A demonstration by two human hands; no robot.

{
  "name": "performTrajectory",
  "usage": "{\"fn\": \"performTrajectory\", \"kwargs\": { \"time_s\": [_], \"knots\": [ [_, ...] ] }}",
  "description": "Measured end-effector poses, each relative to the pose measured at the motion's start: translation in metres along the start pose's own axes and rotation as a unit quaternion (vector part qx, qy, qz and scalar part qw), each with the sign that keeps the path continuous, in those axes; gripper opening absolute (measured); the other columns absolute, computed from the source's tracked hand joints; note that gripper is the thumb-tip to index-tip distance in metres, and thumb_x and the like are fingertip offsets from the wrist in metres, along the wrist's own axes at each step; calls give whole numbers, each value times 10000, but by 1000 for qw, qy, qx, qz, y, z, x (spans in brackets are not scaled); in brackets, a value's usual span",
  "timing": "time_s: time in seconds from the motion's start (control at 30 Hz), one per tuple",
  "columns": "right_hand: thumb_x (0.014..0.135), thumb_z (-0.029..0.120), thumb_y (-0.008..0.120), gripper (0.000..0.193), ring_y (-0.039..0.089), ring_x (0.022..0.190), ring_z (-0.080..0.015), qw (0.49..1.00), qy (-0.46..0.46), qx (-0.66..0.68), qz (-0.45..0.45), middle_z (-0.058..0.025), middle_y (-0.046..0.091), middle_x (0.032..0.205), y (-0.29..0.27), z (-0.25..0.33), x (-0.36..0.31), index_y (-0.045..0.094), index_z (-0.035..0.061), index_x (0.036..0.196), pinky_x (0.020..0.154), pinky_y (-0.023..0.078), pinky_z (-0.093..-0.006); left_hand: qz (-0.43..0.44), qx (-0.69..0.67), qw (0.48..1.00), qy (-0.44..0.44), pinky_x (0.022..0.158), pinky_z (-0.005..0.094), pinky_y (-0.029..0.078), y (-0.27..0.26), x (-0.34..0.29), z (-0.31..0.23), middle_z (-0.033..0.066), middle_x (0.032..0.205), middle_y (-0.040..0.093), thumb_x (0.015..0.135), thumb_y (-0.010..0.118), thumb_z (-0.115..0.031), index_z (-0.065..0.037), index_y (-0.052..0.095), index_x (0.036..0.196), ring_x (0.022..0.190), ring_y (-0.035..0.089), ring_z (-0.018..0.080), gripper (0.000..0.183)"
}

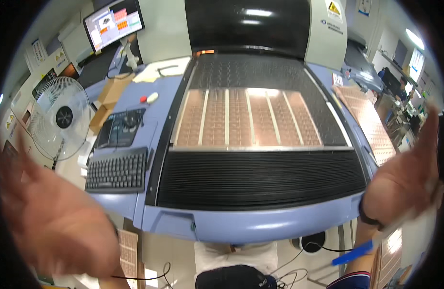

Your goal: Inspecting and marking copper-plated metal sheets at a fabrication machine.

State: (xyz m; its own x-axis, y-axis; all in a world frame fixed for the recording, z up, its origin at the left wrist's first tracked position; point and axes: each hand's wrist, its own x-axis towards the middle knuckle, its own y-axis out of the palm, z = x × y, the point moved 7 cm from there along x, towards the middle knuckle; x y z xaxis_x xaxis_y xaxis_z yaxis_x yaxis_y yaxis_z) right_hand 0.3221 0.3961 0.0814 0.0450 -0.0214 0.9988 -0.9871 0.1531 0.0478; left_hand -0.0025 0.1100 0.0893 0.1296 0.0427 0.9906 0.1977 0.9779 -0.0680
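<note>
One machine bed (260, 180), one coppery panel (238, 118), two hands (63, 221) (400, 185) well apart

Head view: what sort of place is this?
Likely a circuit-board workshop: a copper-coloured patterned panel lies on a large machine, similar sheets lie to its right, and a monitor and keyboard are to its left.

Panel (238, 120) on machine bed (275, 72) — keyboard (117, 171) left, mouse (131, 119) behind it, sheets (365, 120) right

Copper panel (238, 120): open room above; passage over pleated cover (260, 180) in front; dark hood (248, 29) blocks behind; keyboard (117, 171), mouse (131, 119) left; second panel (366, 120) right, apparently flat
</note>
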Motion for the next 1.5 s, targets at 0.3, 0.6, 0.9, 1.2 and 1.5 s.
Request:
{"fn": "performTrajectory", "kwargs": {
  "time_s": [0.3,0.6,0.9,1.2,1.5],
  "knots": [
    [964,165,614,334,663,949,-472,889,261,52,372,-304,665,1037,171,-142,-228,615,5,1258,779,539,-490,368,103,880,-282,937,446,512,229,-246,95,230,1295,614,946,657,-269,-24,601,1292,1148,625,365,427],
    [951,385,652,488,482,1190,-485,746,249,120,606,-249,554,1205,192,-103,-280,559,-14,1217,1043,389,-555,491,119,802,-318,924,470,485,237,-274,97,189,1401,521,924,685,-326,-30,601,1219,1179,600,353,426],
    [866,413,741,575,454,1320,-507,728,261,100,626,-314,516,1386,195,-108,-275,556,47,1269,1062,442,-529,404,27,814,-418,889,480,503,241,-272,124,195,1381,555,924,688,-303,-31,627,1228,1137,621,366,413],
    [849,187,774,403,645,1068,-433,844,213,43,491,-284,649,1174,192,-119,-276,640,17,1189,909,526,-475,39,-274,780,-561,964,353,531,201,-252,152,164,1456,508,965,656,-137,11,619,1290,1268,571,282,359],
    [1025,213,604,229,588,732,-135,962,261,-66,33,-11,638,789,156,-198,-125,681,3,979,676,463,-269,164,-120,916,-345,968,385,522,200,-210,94,213,1335,606,897,693,-104,25,608,1282,1193,617,347,415]
  ]
}}
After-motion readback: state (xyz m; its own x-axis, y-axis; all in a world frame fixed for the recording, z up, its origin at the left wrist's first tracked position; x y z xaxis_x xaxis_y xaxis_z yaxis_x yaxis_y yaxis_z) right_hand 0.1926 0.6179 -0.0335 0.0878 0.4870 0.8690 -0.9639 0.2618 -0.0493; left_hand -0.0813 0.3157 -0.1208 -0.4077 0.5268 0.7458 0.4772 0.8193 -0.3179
